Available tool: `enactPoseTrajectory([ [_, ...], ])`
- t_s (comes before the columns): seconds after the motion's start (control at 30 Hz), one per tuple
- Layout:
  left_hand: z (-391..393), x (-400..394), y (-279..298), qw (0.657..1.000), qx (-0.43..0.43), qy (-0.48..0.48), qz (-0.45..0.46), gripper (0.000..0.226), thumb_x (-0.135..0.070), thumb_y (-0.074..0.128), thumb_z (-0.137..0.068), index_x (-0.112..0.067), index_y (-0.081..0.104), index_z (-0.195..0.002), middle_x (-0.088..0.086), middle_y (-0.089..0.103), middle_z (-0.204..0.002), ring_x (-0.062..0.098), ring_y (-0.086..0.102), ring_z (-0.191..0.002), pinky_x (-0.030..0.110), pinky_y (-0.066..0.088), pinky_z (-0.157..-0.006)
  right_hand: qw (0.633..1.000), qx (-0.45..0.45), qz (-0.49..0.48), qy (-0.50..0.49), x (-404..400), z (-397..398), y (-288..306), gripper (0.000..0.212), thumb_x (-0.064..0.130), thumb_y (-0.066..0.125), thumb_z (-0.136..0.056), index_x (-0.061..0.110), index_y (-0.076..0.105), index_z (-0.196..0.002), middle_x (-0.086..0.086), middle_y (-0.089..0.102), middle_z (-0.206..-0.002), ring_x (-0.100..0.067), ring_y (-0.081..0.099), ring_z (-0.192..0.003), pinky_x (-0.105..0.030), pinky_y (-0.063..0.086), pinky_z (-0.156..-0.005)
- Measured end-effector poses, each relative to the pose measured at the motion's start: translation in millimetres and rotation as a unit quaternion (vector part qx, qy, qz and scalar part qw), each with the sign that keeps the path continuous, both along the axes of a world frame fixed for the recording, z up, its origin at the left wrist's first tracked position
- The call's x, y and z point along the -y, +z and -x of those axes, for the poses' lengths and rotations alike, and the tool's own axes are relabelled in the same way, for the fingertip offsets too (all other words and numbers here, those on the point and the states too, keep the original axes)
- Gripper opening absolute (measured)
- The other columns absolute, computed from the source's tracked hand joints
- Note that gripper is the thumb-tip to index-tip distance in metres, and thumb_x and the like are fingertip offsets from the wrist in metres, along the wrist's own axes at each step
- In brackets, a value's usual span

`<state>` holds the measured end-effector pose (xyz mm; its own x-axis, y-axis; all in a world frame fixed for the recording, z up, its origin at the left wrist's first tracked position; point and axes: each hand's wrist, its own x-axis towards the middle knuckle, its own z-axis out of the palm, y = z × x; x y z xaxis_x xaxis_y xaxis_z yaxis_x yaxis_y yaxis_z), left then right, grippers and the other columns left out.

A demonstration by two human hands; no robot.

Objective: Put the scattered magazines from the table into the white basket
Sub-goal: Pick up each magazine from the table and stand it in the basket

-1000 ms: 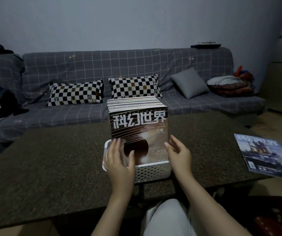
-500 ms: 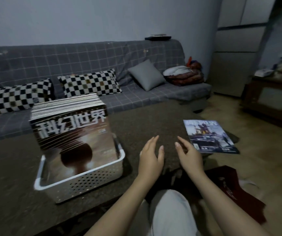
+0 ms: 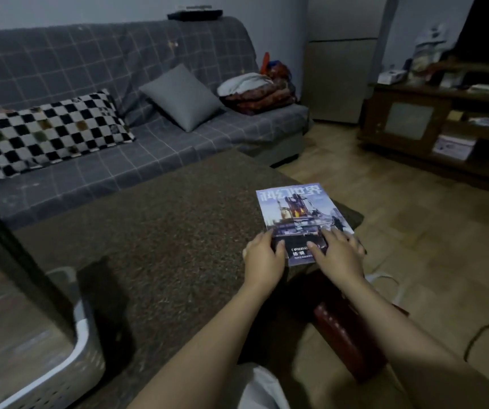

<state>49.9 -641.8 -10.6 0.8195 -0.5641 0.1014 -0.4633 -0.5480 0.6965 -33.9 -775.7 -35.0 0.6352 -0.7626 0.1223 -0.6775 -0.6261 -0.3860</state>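
Note:
A blue-purple magazine (image 3: 296,214) lies flat at the right end of the dark table (image 3: 163,231), its near edge at the table's front. My left hand (image 3: 264,255) rests on its near left corner with the fingers laid over the cover. My right hand (image 3: 339,252) lies on its near right corner, fingers spread on the cover. The white basket (image 3: 81,346) stands at the lower left, cut off by the frame edge, with the blurred stack of magazines (image 3: 4,320) upright inside it.
A grey checked sofa (image 3: 119,84) runs behind the table, with a chequered pillow (image 3: 51,131), a grey cushion (image 3: 181,97) and folded blankets (image 3: 258,91). A dark red bag (image 3: 352,340) sits on the floor under my right forearm. A wooden TV cabinet (image 3: 444,125) stands at right.
My view has swung right, away from the basket. Both hands left the stacked magazines, crossed the table and came down on the near edge of the last loose magazine.

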Motion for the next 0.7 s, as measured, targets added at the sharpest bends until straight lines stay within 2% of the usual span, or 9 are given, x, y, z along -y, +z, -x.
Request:
enactPoseTrajectory([
  [0.07,-5.5,11.3,-5.6,1.000,0.020,0.010,-0.012,0.040,-0.034,0.047,-0.094,-0.020,0.051,-0.132,0.001,0.054,-0.136,0.024,0.047,-0.123,0.039,0.033,-0.106,0.999,-0.020,-0.005,-0.026,13.1,-2.7,-1.1,0.071,0.069,0.044,-0.080,0.028,0.040,-0.138,-0.005,0.028,-0.152,-0.033,0.021,-0.137,-0.046,0.017,-0.109],
  [0.17,-7.8,20.9,-11.3,0.998,0.041,0.033,-0.039,0.043,-0.036,0.047,-0.094,-0.021,0.049,-0.134,0.001,0.053,-0.137,0.027,0.046,-0.122,0.040,0.031,-0.104,0.996,-0.035,-0.067,-0.057,24.2,-8.8,4.5,0.090,0.081,0.045,-0.068,0.031,0.032,-0.142,-0.012,0.018,-0.154,-0.040,0.023,-0.135,-0.048,0.017,-0.110],
  [0.27,-6.4,26.1,-9.8,0.998,0.010,0.063,-0.025,0.044,-0.035,0.050,-0.092,-0.023,0.049,-0.135,0.001,0.057,-0.133,0.030,0.044,-0.121,0.039,0.028,-0.102,0.995,-0.017,-0.063,-0.074,22.2,-9.0,6.7,0.096,0.083,0.049,-0.063,0.029,0.034,-0.141,-0.016,0.024,-0.150,-0.040,0.027,-0.133,-0.047,0.020,-0.110],
  [0.33,-6.5,26.8,-5.1,0.994,-0.048,0.097,0.013,0.044,-0.033,0.054,-0.091,-0.024,0.050,-0.134,0.003,0.058,-0.131,0.029,0.042,-0.124,0.040,0.027,-0.104,0.995,0.007,-0.064,-0.077,16.0,-4.3,7.2,0.093,0.079,0.055,-0.063,0.027,0.039,-0.139,-0.018,0.029,-0.145,-0.038,0.027,-0.132,-0.045,0.024,-0.108],
  [0.4,-8.6,22.0,-3.5,0.986,-0.094,0.123,0.062,0.044,-0.028,0.059,-0.089,-0.023,0.053,-0.132,0.004,0.057,-0.131,0.027,0.044,-0.124,0.040,0.033,-0.108,0.990,0.044,-0.108,-0.074,7.8,3.6,6.8,0.087,0.070,0.063,-0.066,0.025,0.042,-0.138,-0.017,0.029,-0.143,-0.036,0.032,-0.130,-0.042,0.032,-0.104],
  [0.5,-8.3,5.6,1.6,0.965,-0.176,0.139,0.134,0.051,-0.019,0.065,-0.086,-0.018,0.050,-0.135,0.005,0.054,-0.132,0.023,0.056,-0.115,0.042,0.045,-0.102,0.979,0.112,-0.160,-0.059,-7.8,18.3,6.9,0.073,0.051,0.070,-0.074,0.019,0.047,-0.135,-0.014,0.032,-0.135,-0.032,0.052,-0.111,-0.032,0.042,-0.089],
  [0.57,-4.7,-11.2,6.4,0.951,-0.225,0.146,0.152,0.063,-0.015,0.068,-0.084,-0.013,0.041,-0.141,0.003,0.057,-0.119,0.020,0.061,-0.103,0.043,0.050,-0.096,0.972,0.139,-0.180,-0.058,-21.4,27.8,7.4,0.067,0.040,0.070,-0.078,0.014,0.045,-0.134,-0.016,0.034,-0.134,-0.032,0.056,-0.102,-0.028,0.041,-0.080],
  [0.63,-0.3,-29.5,8.4,0.949,-0.242,0.144,0.144,0.056,-0.013,0.069,-0.083,-0.009,0.048,-0.134,0.000,0.062,-0.105,0.017,0.063,-0.091,0.042,0.053,-0.091,0.963,0.156,-0.208,-0.066,-34.0,34.6,7.5,0.066,0.033,0.070,-0.080,0.010,0.041,-0.135,-0.021,0.036,-0.137,-0.034,0.054,-0.107,-0.027,0.038,-0.077],
  [0.7,5.7,-52.0,11.3,0.951,-0.236,0.139,0.142,0.041,-0.013,0.069,-0.083,-0.012,0.059,-0.122,-0.001,0.068,-0.102,0.016,0.065,-0.089,0.040,0.054,-0.088,0.959,0.164,-0.222,-0.069,-48.7,40.5,9.5,0.063,0.030,0.069,-0.081,0.007,0.042,-0.133,-0.021,0.043,-0.135,-0.034,0.053,-0.111,-0.028,0.039,-0.078],
])
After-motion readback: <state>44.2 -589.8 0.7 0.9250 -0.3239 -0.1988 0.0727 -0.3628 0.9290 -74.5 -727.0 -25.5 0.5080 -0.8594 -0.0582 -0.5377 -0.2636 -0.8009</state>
